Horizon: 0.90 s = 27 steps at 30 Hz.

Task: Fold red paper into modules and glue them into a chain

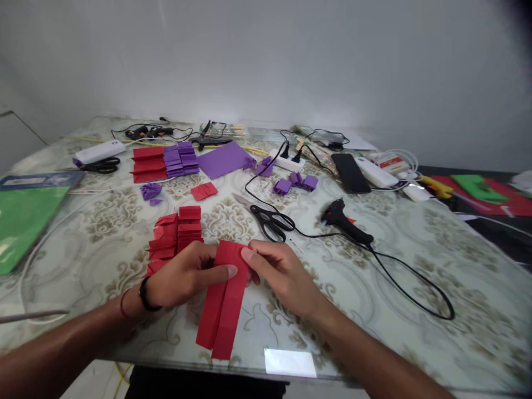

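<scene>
A long red paper strip (224, 310), folded lengthwise, lies on the patterned table (415, 249) near its front edge. My left hand (187, 274) pinches the strip's upper part from the left, thumb on top. My right hand (280, 274) grips the same upper end from the right, fingers curled on the paper. Just left of my hands sits a pile of folded red paper pieces (177, 233).
Black scissors (270, 219) and a black glue gun (344, 219) with its cable lie just beyond my hands. Farther back are stacks of red and purple folded paper (166, 159), a purple sheet (222, 158), a power strip (286, 162), a phone (350, 173), and green paper (20, 221) at left.
</scene>
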Motion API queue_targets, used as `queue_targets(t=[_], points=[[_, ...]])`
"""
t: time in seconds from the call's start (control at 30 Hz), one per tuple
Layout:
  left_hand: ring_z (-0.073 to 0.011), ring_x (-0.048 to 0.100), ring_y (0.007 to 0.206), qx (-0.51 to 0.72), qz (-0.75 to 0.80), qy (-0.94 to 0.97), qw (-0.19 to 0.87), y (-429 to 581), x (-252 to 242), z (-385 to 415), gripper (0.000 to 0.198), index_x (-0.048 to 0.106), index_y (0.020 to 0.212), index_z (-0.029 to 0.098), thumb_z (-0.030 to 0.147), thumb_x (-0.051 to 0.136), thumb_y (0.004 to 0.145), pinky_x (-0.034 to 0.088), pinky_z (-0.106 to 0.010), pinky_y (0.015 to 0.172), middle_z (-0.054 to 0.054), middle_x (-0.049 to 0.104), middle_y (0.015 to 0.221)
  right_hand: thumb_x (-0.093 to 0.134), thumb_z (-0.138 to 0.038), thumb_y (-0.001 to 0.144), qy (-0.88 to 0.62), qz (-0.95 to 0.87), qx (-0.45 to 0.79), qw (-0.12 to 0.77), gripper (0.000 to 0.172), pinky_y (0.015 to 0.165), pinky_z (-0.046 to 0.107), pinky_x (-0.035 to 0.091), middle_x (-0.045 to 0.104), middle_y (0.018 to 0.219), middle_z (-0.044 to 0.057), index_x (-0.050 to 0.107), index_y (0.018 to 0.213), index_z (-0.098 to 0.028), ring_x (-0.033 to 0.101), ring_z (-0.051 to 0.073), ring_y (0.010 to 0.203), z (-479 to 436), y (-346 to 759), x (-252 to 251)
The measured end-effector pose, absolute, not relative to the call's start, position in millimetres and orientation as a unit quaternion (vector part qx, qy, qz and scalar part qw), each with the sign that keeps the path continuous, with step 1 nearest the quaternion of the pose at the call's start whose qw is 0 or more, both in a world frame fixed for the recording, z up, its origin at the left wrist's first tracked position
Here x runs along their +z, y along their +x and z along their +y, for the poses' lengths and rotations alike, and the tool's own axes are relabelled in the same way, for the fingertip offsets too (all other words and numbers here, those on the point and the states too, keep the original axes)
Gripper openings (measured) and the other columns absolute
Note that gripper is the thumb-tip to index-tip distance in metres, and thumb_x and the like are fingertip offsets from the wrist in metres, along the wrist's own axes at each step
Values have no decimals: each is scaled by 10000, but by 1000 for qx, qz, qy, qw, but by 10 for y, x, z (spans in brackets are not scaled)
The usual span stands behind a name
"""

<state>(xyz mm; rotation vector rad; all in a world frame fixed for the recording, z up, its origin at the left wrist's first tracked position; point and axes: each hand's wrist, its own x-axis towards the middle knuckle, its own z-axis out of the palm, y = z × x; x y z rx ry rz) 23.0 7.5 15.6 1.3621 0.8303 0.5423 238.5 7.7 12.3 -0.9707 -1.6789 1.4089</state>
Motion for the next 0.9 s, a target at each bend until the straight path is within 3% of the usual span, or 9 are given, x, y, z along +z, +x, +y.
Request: queue_targets(t=[0.2, 0.43, 0.6, 0.77, 0.9], points=[[-215, 715, 868, 235, 342, 589, 693, 225, 161, 72, 268, 805, 1060, 124, 354, 707, 964, 554, -282, 778, -76, 794, 936, 543, -355, 1035, -365, -661, 545, 365, 485, 575, 266, 370, 530, 559, -23, 544, 578, -193, 497, 115, 559, 71, 2396, 135], [-178, 675, 748, 222, 360, 606, 673, 214, 171, 67, 291, 786, 947, 116, 388, 686, 968, 511, -245, 650, -59, 771, 852, 476, -380, 1075, -367, -668, 534, 365, 508, 576, 265, 372, 538, 578, -21, 538, 607, -192, 499, 113, 556, 72, 2387, 121], [-173, 669, 782, 278, 367, 626, 629, 228, 197, 66, 281, 775, 947, 121, 365, 644, 995, 514, -243, 687, -57, 767, 881, 519, -406, 1051, -372, -678, 526, 355, 455, 595, 259, 403, 574, 615, -9, 569, 657, -184, 529, 122, 590, 85, 2395, 111], [-112, 536, 648, 336, 400, 640, 563, 223, 176, 86, 332, 704, 796, 124, 383, 635, 992, 442, -211, 595, -6, 666, 734, 626, -415, 978, -388, -699, 514, 309, 413, 552, 254, 355, 518, 610, -25, 527, 645, -190, 447, 117, 583, 66, 2367, 108], [-119, 520, 641, 318, 415, 672, 524, 218, 145, 101, 379, 693, 789, 122, 424, 605, 1003, 430, -221, 569, -11, 639, 735, 616, -368, 969, -407, -702, 493, 315, 407, 553, 249, 340, 480, 591, -36, 499, 620, -193, 413, 110, 578, 65, 2346, 98]])
